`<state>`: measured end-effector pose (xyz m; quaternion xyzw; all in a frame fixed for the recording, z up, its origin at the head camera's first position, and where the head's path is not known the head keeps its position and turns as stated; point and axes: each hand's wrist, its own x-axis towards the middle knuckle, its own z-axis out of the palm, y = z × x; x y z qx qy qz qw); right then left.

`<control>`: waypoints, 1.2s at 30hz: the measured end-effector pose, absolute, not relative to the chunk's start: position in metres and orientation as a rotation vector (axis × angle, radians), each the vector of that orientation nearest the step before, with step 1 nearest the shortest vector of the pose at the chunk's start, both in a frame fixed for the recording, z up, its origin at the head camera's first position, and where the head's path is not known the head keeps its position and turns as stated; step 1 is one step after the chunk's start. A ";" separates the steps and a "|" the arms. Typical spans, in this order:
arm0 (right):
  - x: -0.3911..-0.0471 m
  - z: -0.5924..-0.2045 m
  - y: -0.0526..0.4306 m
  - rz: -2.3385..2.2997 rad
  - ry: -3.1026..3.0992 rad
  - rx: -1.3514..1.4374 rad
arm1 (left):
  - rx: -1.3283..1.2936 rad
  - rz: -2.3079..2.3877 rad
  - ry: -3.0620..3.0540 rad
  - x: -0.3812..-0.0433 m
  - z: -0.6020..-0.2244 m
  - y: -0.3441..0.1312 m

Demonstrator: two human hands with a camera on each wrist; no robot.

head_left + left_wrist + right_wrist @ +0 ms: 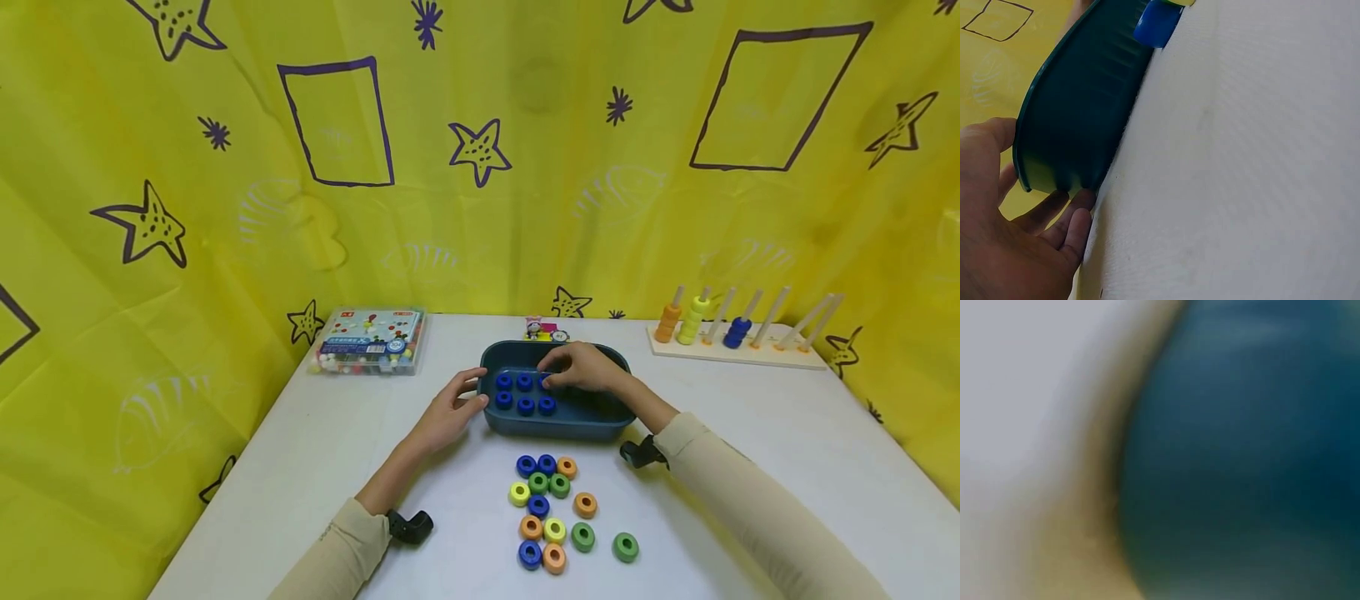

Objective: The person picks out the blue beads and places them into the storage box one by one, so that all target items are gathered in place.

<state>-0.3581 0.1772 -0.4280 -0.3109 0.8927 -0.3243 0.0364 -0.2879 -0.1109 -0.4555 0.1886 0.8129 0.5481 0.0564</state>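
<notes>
A dark blue-green plastic bin point(558, 427) stands on the table with several blue rings point(526, 406) in two rows at its left side. My left hand point(450, 410) rests its fingers against the bin's left end; in the left wrist view, the fingertips point(1080, 220) touch the outer end wall low down. Inside the bin, my right hand point(581, 367) pinches a blue ring point(543, 379) at the right end of the back row, partly hidden by the fingers. The right wrist view holds only a blurred stretch of the bin wall point(1229, 437).
In front of the bin lie loose blue, orange, yellow and green rings point(558, 486). A wooden peg rack point(738, 357) with orange, yellow and blue rings stands at back right. At back left is a clear-sided box of coloured pieces point(369, 342). A patterned yellow curtain point(540, 225) hangs behind.
</notes>
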 end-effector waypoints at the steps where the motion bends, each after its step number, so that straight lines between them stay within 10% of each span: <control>1: -0.353 -0.425 0.176 -1.008 2.754 -0.974 | 0.574 1.666 2.456 -0.287 -0.454 -0.111; 17: -0.214 -0.393 0.128 -0.941 2.042 -1.575 | 0.614 1.692 2.463 -0.290 -0.457 -0.114; 36: -0.192 -0.432 0.124 -0.725 2.126 -1.598 | 0.591 1.662 2.430 -0.267 -0.425 -0.108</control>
